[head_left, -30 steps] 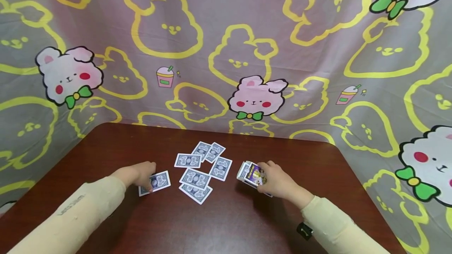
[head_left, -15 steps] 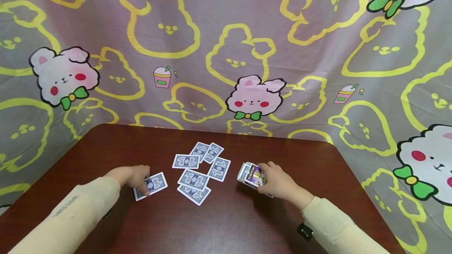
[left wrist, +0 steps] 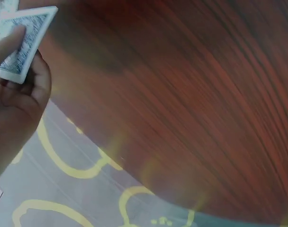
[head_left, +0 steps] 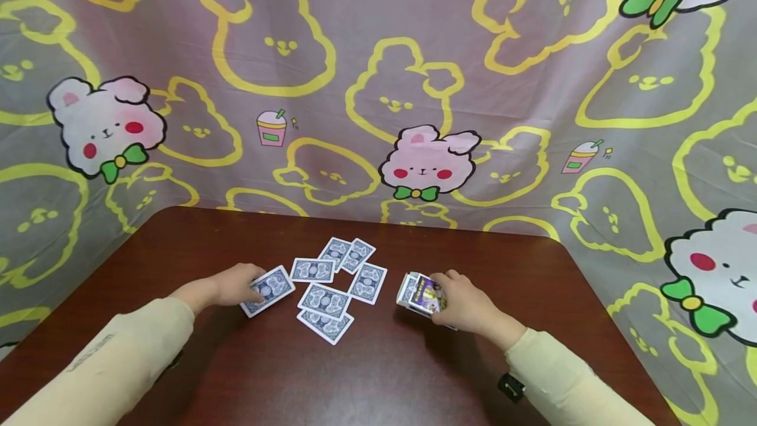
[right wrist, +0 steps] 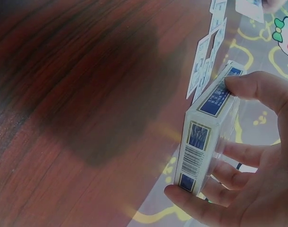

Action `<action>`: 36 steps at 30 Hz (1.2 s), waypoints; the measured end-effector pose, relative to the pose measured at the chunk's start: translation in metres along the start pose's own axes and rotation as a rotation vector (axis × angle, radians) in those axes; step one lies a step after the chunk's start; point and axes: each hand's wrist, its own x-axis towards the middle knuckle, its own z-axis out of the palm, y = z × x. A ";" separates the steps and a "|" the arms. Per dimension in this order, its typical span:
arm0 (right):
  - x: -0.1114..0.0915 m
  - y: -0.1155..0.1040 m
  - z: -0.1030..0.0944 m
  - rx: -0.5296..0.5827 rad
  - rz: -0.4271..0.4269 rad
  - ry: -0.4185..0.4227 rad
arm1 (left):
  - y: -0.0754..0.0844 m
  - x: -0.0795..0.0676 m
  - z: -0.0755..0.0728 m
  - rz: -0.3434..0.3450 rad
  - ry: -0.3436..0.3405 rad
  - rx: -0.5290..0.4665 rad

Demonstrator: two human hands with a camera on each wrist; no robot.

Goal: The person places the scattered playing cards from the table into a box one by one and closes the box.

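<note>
Head view: the left hand (head_left: 233,284) pinches a blue-patterned card (head_left: 272,288), thumb on top, left of six similar cards (head_left: 325,296) on the tabletop (head_left: 349,380). The right hand (head_left: 464,301), fingers curled, grips a card box (head_left: 427,296) right of them.

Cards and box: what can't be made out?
Head: faces of loose cards, turned down.
Head: right end of box, covered by right hand.
Left wrist: whether held card is single, edges blurred.
Left wrist: part of left hand, cut off by left edge.
Right wrist: digits by barcode, too small.
</note>
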 end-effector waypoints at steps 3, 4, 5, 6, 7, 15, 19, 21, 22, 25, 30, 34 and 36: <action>0.000 0.000 -0.001 -0.003 -0.002 0.007 | 0.010 0.005 -0.001 0.047 0.015 -0.154; 0.000 0.000 -0.001 -0.003 -0.002 0.008 | 0.014 0.006 -0.001 0.066 0.009 -0.203; 0.000 0.000 -0.001 -0.003 -0.003 0.008 | 0.019 0.008 -0.001 0.077 -0.006 -0.264; 0.000 0.000 -0.001 -0.002 -0.004 0.007 | 0.024 0.009 -0.001 0.084 -0.023 -0.318; 0.000 -0.001 -0.002 0.000 -0.005 0.005 | 0.029 0.010 0.000 0.091 -0.037 -0.366; 0.002 -0.009 -0.003 0.008 -0.007 -0.005 | 0.075 0.033 -0.001 0.185 0.011 -0.447; 0.002 -0.013 -0.003 0.018 -0.008 -0.015 | 0.098 0.049 0.002 0.272 0.123 -0.351; 0.002 -0.015 -0.003 0.023 -0.010 -0.021 | 0.106 0.055 0.005 0.292 0.157 -0.340; 0.002 -0.015 -0.003 0.024 -0.012 -0.022 | 0.110 0.058 0.007 0.298 0.170 -0.336; 0.002 -0.017 -0.002 0.022 -0.015 -0.023 | 0.118 0.066 0.011 0.290 0.182 -0.341; 0.002 -0.019 -0.001 0.019 -0.024 -0.020 | 0.126 0.073 0.019 0.285 0.198 -0.305; 0.002 -0.021 -0.001 0.018 -0.035 -0.014 | 0.130 0.075 0.024 0.292 0.197 -0.270; 0.001 -0.022 -0.001 0.016 -0.039 -0.009 | 0.131 0.075 0.025 0.295 0.182 -0.266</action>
